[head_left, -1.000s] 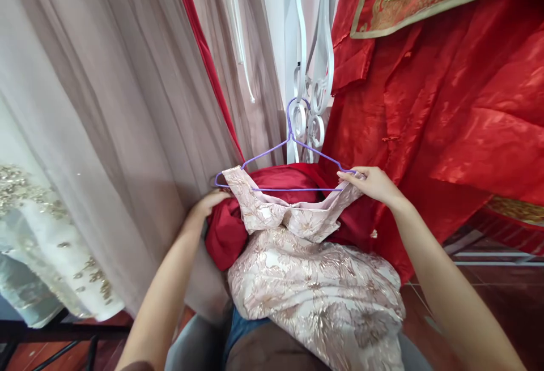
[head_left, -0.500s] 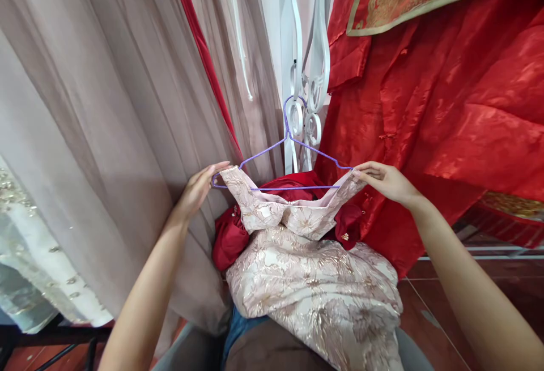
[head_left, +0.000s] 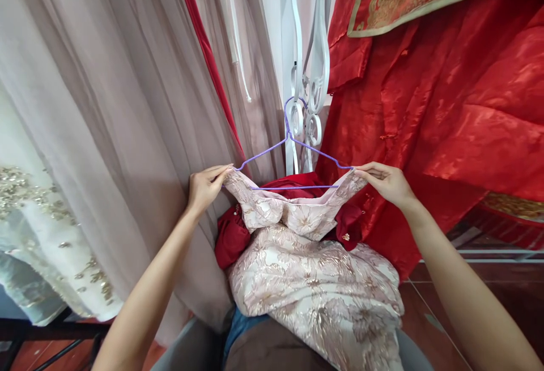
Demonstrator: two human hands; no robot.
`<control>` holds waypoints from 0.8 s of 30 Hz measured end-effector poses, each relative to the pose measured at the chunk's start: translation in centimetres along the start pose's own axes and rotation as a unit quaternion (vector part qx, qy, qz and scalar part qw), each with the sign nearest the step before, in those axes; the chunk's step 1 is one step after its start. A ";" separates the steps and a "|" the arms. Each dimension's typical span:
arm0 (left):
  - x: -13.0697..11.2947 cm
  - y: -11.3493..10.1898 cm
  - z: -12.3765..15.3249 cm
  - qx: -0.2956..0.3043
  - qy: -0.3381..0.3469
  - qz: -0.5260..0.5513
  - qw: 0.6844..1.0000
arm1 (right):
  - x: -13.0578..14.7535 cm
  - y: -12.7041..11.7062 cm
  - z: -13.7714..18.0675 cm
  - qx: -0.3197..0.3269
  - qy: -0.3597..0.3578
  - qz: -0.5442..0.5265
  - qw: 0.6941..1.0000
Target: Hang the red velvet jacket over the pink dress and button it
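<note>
A pale pink brocade dress with gold and white floral weave hangs by its shoulder straps on a purple hanger. My left hand pinches the left strap at the hanger's left end, which its fingers cover. At the other end, my right hand pinches the right strap between thumb and fingers. The hanger's hook overlaps white scrolled metalwork; whether it is hooked on there I cannot tell. Dark red fabric with small gold ornaments shows behind the bodice. The skirt spreads down over my lap.
Greyish-pink curtains hang on the left, with a red strip down them. A white beaded gown is at the far left above a black frame. Large red satin garments fill the right, over a tiled floor.
My left hand has gone from lying flat along the strap's end to pinching it, with the strap drawn slightly to the right. My right hand stays on its strap.
</note>
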State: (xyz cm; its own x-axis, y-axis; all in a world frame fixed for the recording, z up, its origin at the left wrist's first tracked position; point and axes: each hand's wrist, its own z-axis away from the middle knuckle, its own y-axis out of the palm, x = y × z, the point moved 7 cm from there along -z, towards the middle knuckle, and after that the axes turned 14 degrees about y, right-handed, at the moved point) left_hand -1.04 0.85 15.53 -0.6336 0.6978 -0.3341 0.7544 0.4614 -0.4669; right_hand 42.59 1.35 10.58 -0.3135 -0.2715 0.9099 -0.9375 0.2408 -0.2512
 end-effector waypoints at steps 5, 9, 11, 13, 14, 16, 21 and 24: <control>2.1 -1.4 1.7 -0.035 -0.065 -0.001 0.997 | 0.1 -0.5 0.5 -0.031 -0.011 0.007 0.999; 3.7 -1.8 3.6 -0.068 -0.133 -0.002 0.989 | -0.1 -0.8 1.7 -0.093 -0.026 0.021 0.995; 4.1 -1.9 4.4 -0.081 -0.150 -0.003 0.985 | -0.4 -1.0 2.5 -0.119 -0.031 0.019 0.992; 4.4 -1.8 5.3 -0.091 -0.167 0.002 0.982 | -0.6 -1.1 3.3 -0.128 -0.033 0.007 0.991; 4.5 -1.8 5.8 -0.097 -0.181 0.005 0.979 | -0.7 -1.0 3.6 -0.128 -0.033 0.001 0.991; 4.9 -1.7 7.2 -0.111 -0.215 0.010 0.970 | -0.6 -0.8 4.3 -0.125 -0.032 -0.008 0.992; 5.3 -0.2 11.3 -0.108 -0.279 0.042 0.953 | -1.0 -0.4 5.9 -0.137 -0.018 -0.031 0.990; 5.2 0.9 13.2 -0.090 -0.298 0.072 0.948 | -2.6 -0.5 6.6 -0.112 0.006 -0.031 0.993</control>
State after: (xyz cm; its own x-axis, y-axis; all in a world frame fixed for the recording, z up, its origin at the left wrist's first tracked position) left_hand -5.98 -2.34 2.54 -0.4658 0.3527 -0.8115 0.8237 0.5078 -0.2521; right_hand 42.87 -4.23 6.12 -0.2525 -0.2816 0.9257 -0.8979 0.4246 -0.1158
